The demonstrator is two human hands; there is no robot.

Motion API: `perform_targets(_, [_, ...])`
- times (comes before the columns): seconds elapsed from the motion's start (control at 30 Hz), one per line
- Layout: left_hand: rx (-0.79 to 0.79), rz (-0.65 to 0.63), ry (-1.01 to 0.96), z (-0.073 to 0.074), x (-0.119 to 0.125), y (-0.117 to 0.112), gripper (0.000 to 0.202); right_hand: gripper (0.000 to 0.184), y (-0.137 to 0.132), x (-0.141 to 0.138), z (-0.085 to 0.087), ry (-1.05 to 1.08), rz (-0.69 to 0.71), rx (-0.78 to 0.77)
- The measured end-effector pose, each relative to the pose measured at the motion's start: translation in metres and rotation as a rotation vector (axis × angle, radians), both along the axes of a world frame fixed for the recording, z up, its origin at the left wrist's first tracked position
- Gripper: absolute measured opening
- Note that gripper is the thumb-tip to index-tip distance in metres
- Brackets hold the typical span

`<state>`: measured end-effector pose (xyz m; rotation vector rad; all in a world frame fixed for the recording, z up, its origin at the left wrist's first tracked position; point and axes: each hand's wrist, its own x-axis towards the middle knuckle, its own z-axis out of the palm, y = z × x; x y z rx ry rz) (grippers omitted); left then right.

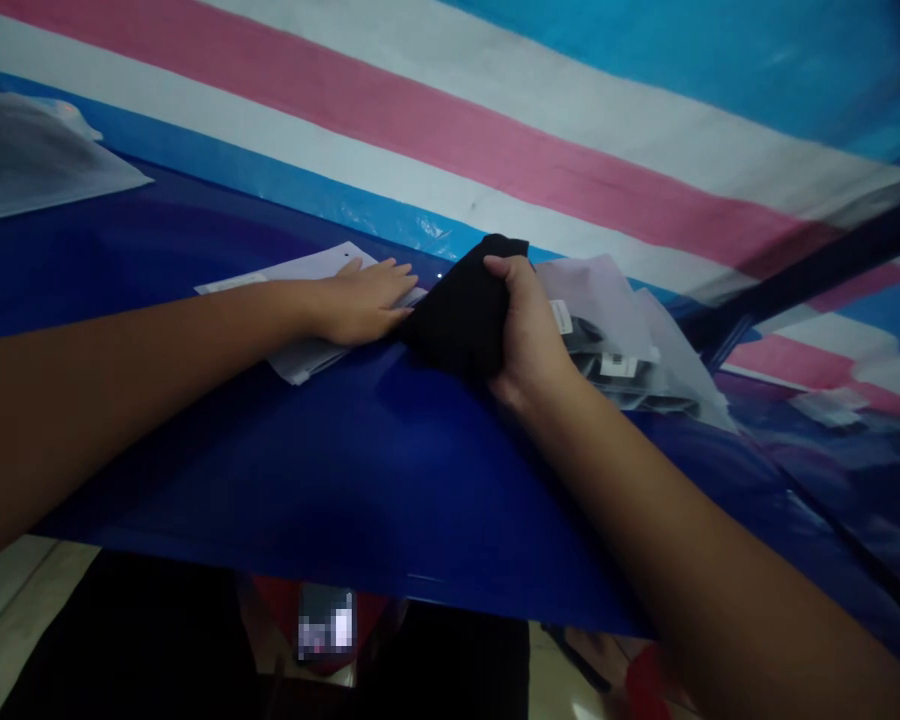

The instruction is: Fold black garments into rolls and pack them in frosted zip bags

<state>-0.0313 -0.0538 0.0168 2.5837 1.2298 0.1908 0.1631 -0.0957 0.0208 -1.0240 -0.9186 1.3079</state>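
Note:
My right hand point(529, 325) is closed around a folded black cloth point(461, 310), holding it against the dark blue table surface point(375, 470). My left hand point(364, 300) lies flat, fingers stretched out, on a clear plastic bag point(304, 270) just left of the cloth. The fingertips of the left hand reach the cloth's left edge.
A pile of clear bags with black items and white labels point(630, 350) lies right of my right hand. More plastic bags point(22, 160) sit at the far left. A striped pink, white and blue sheet point(495, 120) covers the back. The table's near edge point(435, 580) runs below my arms.

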Motion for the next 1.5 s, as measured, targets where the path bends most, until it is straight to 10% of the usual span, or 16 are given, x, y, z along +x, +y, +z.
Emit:
perform_targets(0.7, [0.134, 0.462, -0.21, -0.003, -0.105, 0.054, 0.067, 0.048, 0.002, 0.009, -0.002, -0.361, 0.084, 0.141])
perform_targets(0.93, [0.453, 0.53, -0.351, 0.014, -0.082, 0.038, 0.055, 0.04, 0.0, 0.006, -0.002, -0.234, 0.07, 0.097])
perform_targets(1.13, [0.167, 0.257, -0.187, 0.001, -0.04, 0.034, 0.066, 0.038, -0.003, 0.003, -0.001, -0.16, 0.09, 0.036])
perform_targets(1.27, [0.147, 0.302, -0.162, -0.006, -0.043, 0.04, 0.067, 0.041, -0.002, 0.006, 0.002, -0.223, 0.103, 0.001])
perform_targets(1.5, [0.141, 0.225, -0.387, 0.019, -0.028, 0.016, 0.059, 0.04, -0.01, 0.02, 0.034, -0.515, 0.224, 0.019])
